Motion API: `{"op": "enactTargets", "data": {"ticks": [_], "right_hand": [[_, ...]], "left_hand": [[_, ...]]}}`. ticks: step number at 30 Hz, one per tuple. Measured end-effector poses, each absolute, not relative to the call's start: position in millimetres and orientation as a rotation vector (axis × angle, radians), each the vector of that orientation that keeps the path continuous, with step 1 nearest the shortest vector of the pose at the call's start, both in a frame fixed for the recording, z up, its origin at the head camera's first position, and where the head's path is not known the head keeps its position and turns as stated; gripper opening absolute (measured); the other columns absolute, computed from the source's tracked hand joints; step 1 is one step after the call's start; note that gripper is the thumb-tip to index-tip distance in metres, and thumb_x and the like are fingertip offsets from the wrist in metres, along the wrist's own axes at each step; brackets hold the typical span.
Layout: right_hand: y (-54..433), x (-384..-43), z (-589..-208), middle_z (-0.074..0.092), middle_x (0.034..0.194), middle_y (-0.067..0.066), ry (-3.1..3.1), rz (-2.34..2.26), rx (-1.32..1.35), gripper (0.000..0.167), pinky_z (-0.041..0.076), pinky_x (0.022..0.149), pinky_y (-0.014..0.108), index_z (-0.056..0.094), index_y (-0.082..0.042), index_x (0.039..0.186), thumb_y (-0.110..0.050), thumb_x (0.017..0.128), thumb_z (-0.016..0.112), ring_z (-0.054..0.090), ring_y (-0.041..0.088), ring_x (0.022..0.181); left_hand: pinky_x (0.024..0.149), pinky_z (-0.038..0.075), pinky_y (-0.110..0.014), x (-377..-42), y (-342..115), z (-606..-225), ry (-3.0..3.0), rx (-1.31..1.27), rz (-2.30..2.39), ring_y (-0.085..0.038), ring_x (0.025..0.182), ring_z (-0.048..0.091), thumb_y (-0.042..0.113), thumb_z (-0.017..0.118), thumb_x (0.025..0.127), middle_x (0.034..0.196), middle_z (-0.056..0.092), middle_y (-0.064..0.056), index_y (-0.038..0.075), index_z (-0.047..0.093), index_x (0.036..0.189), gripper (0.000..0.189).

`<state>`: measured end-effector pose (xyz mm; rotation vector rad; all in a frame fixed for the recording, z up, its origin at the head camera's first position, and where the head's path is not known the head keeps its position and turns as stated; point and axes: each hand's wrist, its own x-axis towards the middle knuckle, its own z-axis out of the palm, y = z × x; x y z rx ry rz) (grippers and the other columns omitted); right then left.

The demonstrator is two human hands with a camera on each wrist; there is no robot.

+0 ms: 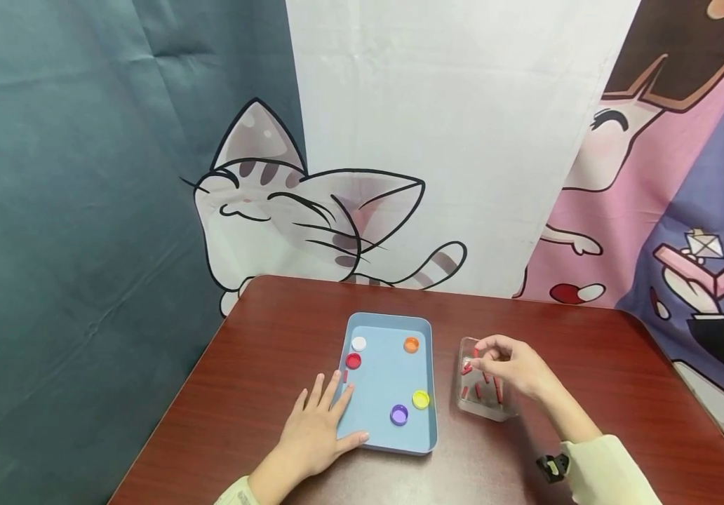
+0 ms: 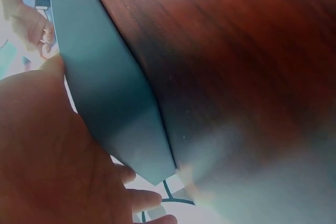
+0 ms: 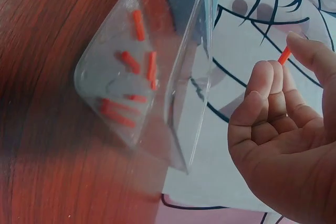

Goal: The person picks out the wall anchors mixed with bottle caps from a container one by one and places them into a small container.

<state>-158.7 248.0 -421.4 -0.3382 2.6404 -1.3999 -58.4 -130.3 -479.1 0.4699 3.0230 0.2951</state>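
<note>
My right hand pinches a short red stick between thumb and fingertips, over the clear plastic box. Several more red sticks lie scattered on the box floor. Fingers spread, my left hand rests over the near left edge of the blue tray. Inside the tray, one red stick lies by the left wall, just past the left fingertips. Near it sit a red round cap and a white round cap.
On the tray's right side are an orange cap, a yellow cap and a purple cap. The tray and box stand side by side on a brown wooden table. A printed cloth hangs behind.
</note>
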Motion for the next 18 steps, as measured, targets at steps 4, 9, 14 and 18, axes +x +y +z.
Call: {"op": "enactTargets", "data": {"ticks": [4, 9, 14, 18], "right_hand": [[254.0, -160.2, -424.8, 0.064, 0.081, 0.007, 2.639, -1.411, -0.318, 0.033, 0.046, 0.063, 0.024, 0.066, -0.001, 0.113, -0.020, 0.088, 0.078, 0.058, 0.011, 0.072], [260.0, -162.0, -428.0, 0.065, 0.085, 0.008, 2.596, -1.450, -0.320, 0.035, 0.050, 0.067, 0.023, 0.065, 0.003, 0.116, -0.016, 0.090, 0.077, 0.060, 0.009, 0.075], [264.7, -163.5, -432.2, 0.067, 0.087, 0.008, 2.574, -1.470, -0.329, 0.034, 0.050, 0.068, 0.022, 0.064, 0.004, 0.117, -0.014, 0.091, 0.075, 0.061, 0.008, 0.077], [268.4, -164.9, -435.8, 0.068, 0.087, 0.007, 2.569, -1.475, -0.320, 0.033, 0.051, 0.069, 0.022, 0.063, 0.005, 0.118, -0.012, 0.092, 0.074, 0.064, 0.010, 0.080]], "left_hand": [[0.117, 0.026, -0.063, -58.7, -130.6, -480.1, 3.025, 0.475, 0.297, -0.043, 0.152, 0.020, 0.075, 0.044, 0.094, 0.168, 0.021, -0.012, 0.019, 0.037, 0.158, 0.086], [0.116, 0.026, -0.063, -59.4, -130.9, -481.5, 3.029, 0.484, 0.295, -0.043, 0.152, 0.020, 0.075, 0.044, 0.094, 0.168, 0.021, -0.012, 0.019, 0.037, 0.158, 0.086], [0.116, 0.026, -0.063, -59.3, -130.9, -481.7, 3.030, 0.486, 0.291, -0.043, 0.152, 0.021, 0.075, 0.044, 0.094, 0.168, 0.021, -0.012, 0.019, 0.037, 0.158, 0.085], [0.116, 0.026, -0.063, -59.4, -130.8, -482.0, 3.029, 0.486, 0.296, -0.042, 0.152, 0.020, 0.075, 0.044, 0.094, 0.168, 0.021, -0.012, 0.019, 0.037, 0.158, 0.086]]}}
